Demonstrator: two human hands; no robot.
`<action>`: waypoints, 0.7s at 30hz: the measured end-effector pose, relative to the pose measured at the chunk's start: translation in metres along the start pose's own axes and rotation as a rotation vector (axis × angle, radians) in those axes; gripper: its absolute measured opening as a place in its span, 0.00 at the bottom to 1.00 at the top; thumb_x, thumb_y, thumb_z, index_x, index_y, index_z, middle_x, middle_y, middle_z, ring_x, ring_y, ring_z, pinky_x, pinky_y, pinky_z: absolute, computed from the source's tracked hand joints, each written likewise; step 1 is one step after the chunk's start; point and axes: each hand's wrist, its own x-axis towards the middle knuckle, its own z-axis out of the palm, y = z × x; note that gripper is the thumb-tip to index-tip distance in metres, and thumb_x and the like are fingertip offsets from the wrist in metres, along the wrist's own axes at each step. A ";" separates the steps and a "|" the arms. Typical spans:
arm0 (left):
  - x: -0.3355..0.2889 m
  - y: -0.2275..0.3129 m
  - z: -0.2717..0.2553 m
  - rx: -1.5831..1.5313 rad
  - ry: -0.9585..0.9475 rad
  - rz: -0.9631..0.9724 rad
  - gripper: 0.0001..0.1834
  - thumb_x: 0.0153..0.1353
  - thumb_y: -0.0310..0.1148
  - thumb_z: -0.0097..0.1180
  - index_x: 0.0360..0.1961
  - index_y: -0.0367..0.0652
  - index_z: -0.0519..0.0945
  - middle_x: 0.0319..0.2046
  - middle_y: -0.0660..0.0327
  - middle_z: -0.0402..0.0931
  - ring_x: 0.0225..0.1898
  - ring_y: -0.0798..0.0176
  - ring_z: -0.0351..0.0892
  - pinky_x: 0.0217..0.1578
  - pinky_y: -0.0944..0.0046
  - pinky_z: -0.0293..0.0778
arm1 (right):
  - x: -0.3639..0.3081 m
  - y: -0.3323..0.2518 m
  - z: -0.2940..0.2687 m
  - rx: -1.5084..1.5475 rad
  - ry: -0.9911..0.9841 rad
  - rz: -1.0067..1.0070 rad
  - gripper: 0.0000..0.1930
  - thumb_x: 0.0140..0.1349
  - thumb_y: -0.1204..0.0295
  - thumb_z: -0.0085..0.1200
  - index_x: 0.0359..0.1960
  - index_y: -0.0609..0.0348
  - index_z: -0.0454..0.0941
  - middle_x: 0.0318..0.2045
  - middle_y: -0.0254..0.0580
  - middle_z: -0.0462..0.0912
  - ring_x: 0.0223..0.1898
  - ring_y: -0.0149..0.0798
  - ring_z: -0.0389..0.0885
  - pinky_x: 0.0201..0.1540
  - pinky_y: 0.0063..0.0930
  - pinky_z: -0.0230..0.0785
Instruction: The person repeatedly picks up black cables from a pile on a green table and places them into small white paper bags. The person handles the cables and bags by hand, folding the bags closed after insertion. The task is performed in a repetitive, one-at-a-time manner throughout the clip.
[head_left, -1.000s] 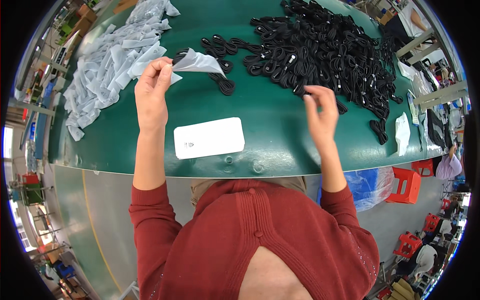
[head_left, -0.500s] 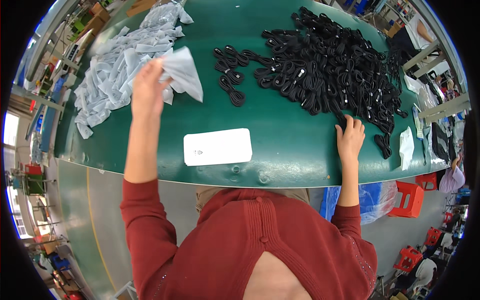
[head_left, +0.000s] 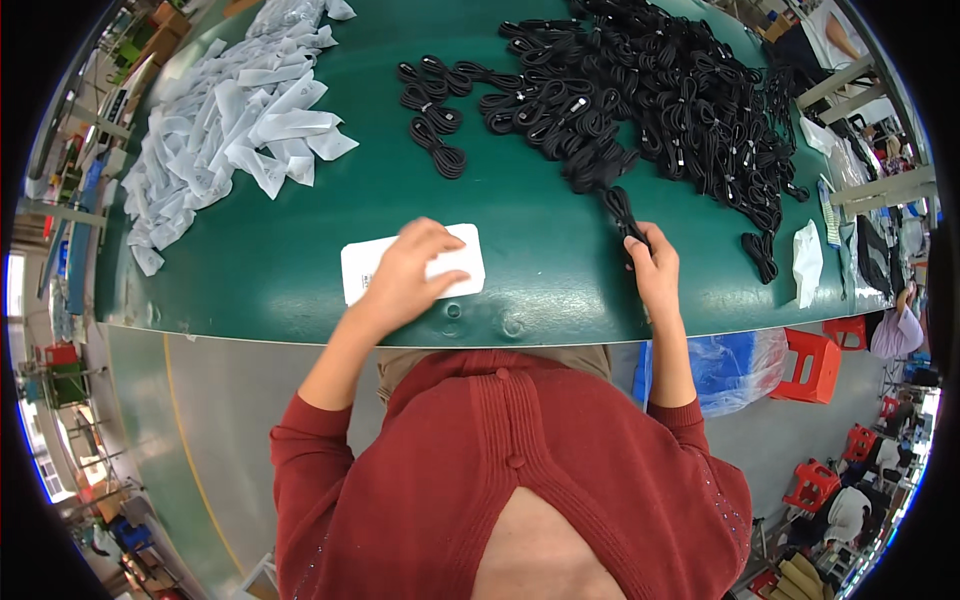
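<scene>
My left hand (head_left: 405,275) hovers over or rests on a flat stack of white cards (head_left: 470,250) near the table's front edge. Its thumb and fingers are apart, with nothing between them. At the right, my right hand (head_left: 657,272) is closed around the near end of a coiled black cable (head_left: 620,208), which points away toward a large heap of similar coiled black cables (head_left: 690,130). Several more coils (head_left: 440,120) lie in a small group left of that heap. Pale translucent pouches (head_left: 215,130) are piled at the far left.
Everything lies on a green table (head_left: 250,280) with a curved-looking front edge. White crumpled sheets (head_left: 807,262) sit at its right side, beside a metal frame (head_left: 865,185). Below on the floor stand a red stool (head_left: 805,365) and a blue plastic-wrapped bundle (head_left: 735,370).
My left hand has come from the pouch pile to the white cards, and the pouch it held is no longer in it. My right hand has drawn a coiled cable nearer, out of the heap.
</scene>
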 end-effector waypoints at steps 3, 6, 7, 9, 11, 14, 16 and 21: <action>-0.005 0.000 0.023 0.160 0.086 0.076 0.08 0.53 0.25 0.66 0.35 0.39 0.80 0.33 0.58 0.75 0.34 0.60 0.76 0.33 0.63 0.73 | -0.013 -0.005 0.014 0.185 -0.076 0.000 0.12 0.65 0.72 0.52 0.46 0.65 0.78 0.29 0.29 0.77 0.27 0.22 0.72 0.29 0.18 0.68; -0.006 -0.003 0.030 0.137 0.116 0.014 0.05 0.55 0.23 0.63 0.32 0.38 0.79 0.30 0.58 0.74 0.32 0.60 0.76 0.33 0.62 0.73 | -0.026 -0.014 0.035 0.253 -0.115 -0.087 0.12 0.64 0.74 0.52 0.47 0.67 0.77 0.35 0.33 0.75 0.31 0.24 0.72 0.33 0.20 0.68; -0.005 -0.003 0.031 0.110 0.130 -0.010 0.05 0.55 0.22 0.63 0.31 0.38 0.78 0.29 0.58 0.74 0.31 0.60 0.76 0.32 0.63 0.73 | -0.027 -0.015 0.040 0.133 -0.126 -0.217 0.13 0.62 0.76 0.52 0.48 0.67 0.76 0.36 0.37 0.74 0.34 0.30 0.73 0.37 0.25 0.68; -0.005 -0.001 0.030 0.037 0.153 -0.077 0.04 0.56 0.21 0.61 0.30 0.37 0.78 0.28 0.59 0.74 0.30 0.62 0.74 0.32 0.64 0.71 | -0.035 -0.023 0.050 0.077 -0.155 -0.370 0.14 0.60 0.78 0.53 0.47 0.67 0.76 0.35 0.44 0.75 0.34 0.40 0.75 0.40 0.29 0.68; -0.006 0.001 0.030 -0.057 0.174 -0.160 0.03 0.56 0.21 0.60 0.31 0.37 0.78 0.28 0.60 0.73 0.29 0.64 0.72 0.32 0.66 0.70 | -0.039 -0.029 0.058 -0.010 -0.186 -0.537 0.14 0.58 0.78 0.55 0.47 0.66 0.77 0.36 0.47 0.75 0.34 0.46 0.77 0.39 0.32 0.70; -0.007 0.000 0.025 -0.083 0.164 -0.191 0.02 0.57 0.21 0.60 0.31 0.36 0.78 0.29 0.59 0.76 0.29 0.64 0.75 0.33 0.66 0.71 | -0.041 -0.034 0.066 -0.129 -0.245 -0.679 0.15 0.56 0.76 0.58 0.47 0.62 0.78 0.36 0.46 0.76 0.34 0.48 0.79 0.37 0.39 0.73; -0.008 -0.003 0.026 -0.183 0.181 -0.224 0.02 0.58 0.21 0.60 0.32 0.36 0.79 0.29 0.60 0.76 0.28 0.66 0.73 0.33 0.68 0.70 | -0.043 -0.043 0.064 -0.243 -0.304 -0.697 0.16 0.55 0.76 0.59 0.47 0.60 0.78 0.36 0.44 0.75 0.33 0.47 0.79 0.36 0.40 0.73; -0.008 -0.001 0.023 -0.291 0.194 -0.247 0.01 0.60 0.21 0.59 0.33 0.36 0.79 0.29 0.62 0.75 0.30 0.70 0.71 0.34 0.69 0.69 | -0.036 -0.044 0.065 -0.339 -0.392 -0.823 0.17 0.54 0.74 0.59 0.47 0.55 0.79 0.35 0.43 0.75 0.32 0.45 0.78 0.34 0.38 0.73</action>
